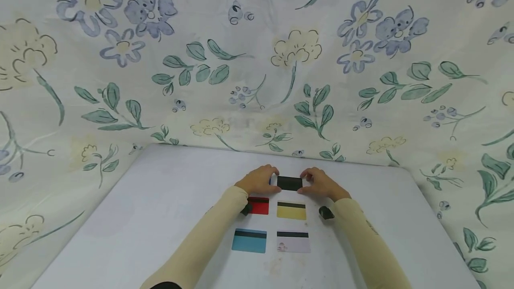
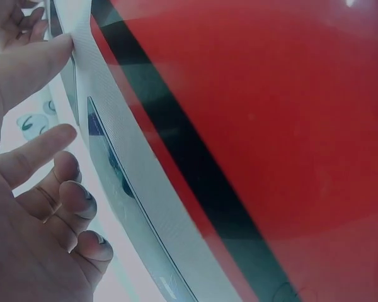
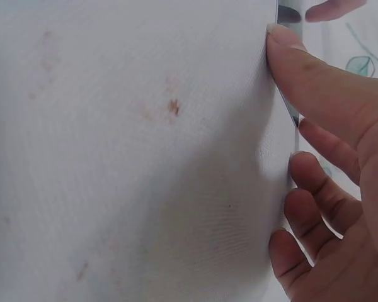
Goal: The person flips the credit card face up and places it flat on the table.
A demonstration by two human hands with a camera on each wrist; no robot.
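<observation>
A black card point(image 1: 289, 183) lies at the far end of the card layout on the white table, between the two hands. My left hand point(image 1: 259, 179) has its thumb and index fingertips at the card's left corners. From the other side, my right hand point(image 1: 321, 183) holds thumb and index at the right corners. In the right wrist view the right thumb point(image 3: 321, 82) reaches the card's edge. Beside the left palm a bluish card point(image 2: 123, 170) shows in the left wrist view, mostly hidden by that hand in the head view. A red card point(image 1: 259, 207) with a black stripe sits below the left wrist.
Nearer on the white table point(image 1: 160, 200) lie a yellow card point(image 1: 291, 212), a blue card point(image 1: 250, 242) and a pale lilac card point(image 1: 297, 244), each with a dark stripe. A flowered cloth point(image 1: 249, 70) hangs behind the table. Small brownish stains point(image 3: 174, 107) mark the tabletop.
</observation>
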